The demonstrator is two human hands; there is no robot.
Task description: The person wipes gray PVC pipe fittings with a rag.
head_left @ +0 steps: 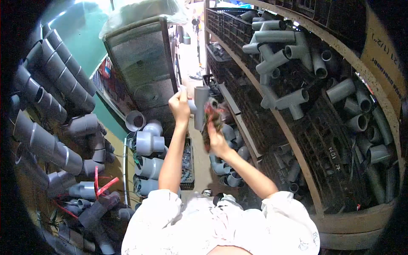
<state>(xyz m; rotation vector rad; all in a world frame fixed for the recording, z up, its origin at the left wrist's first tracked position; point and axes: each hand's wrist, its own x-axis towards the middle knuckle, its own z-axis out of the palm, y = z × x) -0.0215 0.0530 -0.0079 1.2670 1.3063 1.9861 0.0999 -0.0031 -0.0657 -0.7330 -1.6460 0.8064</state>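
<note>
A grey plastic pipe tee (pixel 199 100) is held up in front of me, its long part about upright and a short branch pointing left. My left hand (pixel 180 105) is closed at that branch; its fingers are partly hidden. On the other side, my right hand (pixel 217 138) is closed around a crumpled rag (pixel 211 121) with red and green patches. The rag lies against the right side of the tee and is a little smeared by motion.
Grey pipe fittings (pixel 148 143) are stacked on the left. Along the right, a wooden-edged shelf (pixel 297 170) bears black crates (pixel 327 157) and many loose tees (pixel 293 102). A dark glass-fronted cabinet (pixel 140 63) stands ahead. A black basket (pixel 187 170) sits on the floor.
</note>
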